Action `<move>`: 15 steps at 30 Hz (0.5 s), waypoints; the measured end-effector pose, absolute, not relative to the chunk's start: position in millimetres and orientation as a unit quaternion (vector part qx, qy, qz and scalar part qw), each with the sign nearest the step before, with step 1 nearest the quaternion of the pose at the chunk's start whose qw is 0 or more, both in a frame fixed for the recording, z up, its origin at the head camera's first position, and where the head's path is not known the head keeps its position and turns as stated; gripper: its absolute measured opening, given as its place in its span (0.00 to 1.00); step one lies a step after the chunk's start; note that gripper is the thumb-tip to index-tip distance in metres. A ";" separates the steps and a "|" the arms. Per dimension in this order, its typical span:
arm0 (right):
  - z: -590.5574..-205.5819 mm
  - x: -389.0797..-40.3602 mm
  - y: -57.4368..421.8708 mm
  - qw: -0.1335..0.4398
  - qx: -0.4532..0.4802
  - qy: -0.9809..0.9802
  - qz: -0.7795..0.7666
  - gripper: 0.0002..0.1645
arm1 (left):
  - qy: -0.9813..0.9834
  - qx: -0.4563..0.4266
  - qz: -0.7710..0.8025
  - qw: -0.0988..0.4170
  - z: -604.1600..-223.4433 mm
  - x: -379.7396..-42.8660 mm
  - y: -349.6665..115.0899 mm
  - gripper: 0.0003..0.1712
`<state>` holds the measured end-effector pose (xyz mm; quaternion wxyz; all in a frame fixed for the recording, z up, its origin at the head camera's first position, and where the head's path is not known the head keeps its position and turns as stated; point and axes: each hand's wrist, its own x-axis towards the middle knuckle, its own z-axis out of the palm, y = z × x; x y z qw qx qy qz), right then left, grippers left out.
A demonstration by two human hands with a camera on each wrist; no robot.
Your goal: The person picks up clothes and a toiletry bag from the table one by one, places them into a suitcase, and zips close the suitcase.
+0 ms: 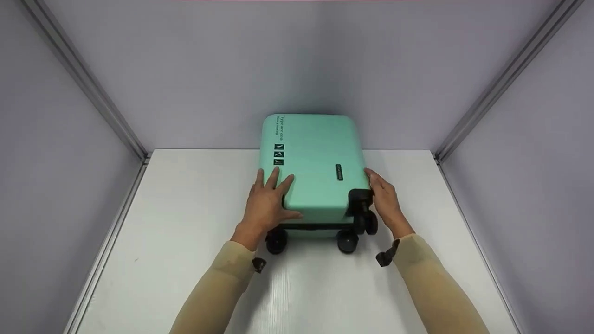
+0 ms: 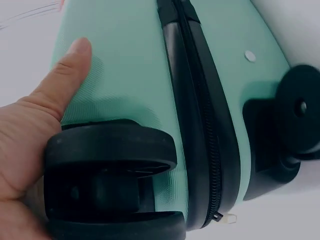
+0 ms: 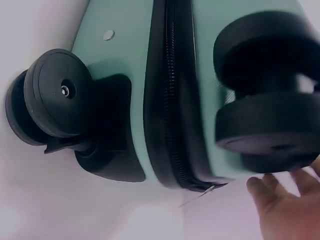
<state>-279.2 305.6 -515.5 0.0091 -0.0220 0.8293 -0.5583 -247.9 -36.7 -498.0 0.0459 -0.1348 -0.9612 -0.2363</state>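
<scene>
A mint-green hard-shell suitcase (image 1: pixel 315 148) lies flat, its wheeled end toward me, with black print along its left side. My left hand (image 1: pixel 263 204) rests on its near left corner, fingers spread over the top face. In the left wrist view the left thumb (image 2: pixel 67 72) lies on the end face beside a black wheel (image 2: pixel 110 145). Along the suitcase's right side, close to the near right wheel (image 1: pixel 365 221), my right hand (image 1: pixel 385 197) has its fingers extended. The right wrist view shows the fingers (image 3: pixel 272 187) partly hidden behind that corner. A black zipper (image 3: pixel 172 100) runs round the middle.
The suitcase lies on a white tabletop (image 1: pixel 195 222), its far end near the grey back wall (image 1: pixel 209 83). Grey side panels with metal frame edges (image 1: pixel 88 83) stand left and right. Lower wheels (image 1: pixel 347 241) stick out toward me.
</scene>
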 end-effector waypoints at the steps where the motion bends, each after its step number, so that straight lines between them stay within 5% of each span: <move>1: -517.6 -281.4 308.5 0.012 0.002 0.822 -0.569 0.35 | -0.961 -0.134 -0.237 0.049 -497.2 -247.9 -35.5 0.64; 8: -547.5 -292.0 326.0 0.092 0.059 0.799 -0.591 0.36 | -0.960 -0.133 -0.237 0.066 -494.0 -248.1 -28.8 0.63; 15: -552.8 -294.1 334.8 0.090 0.032 0.860 -0.501 0.29 | -0.961 -0.129 -0.237 0.068 -491.6 -245.8 -27.5 0.63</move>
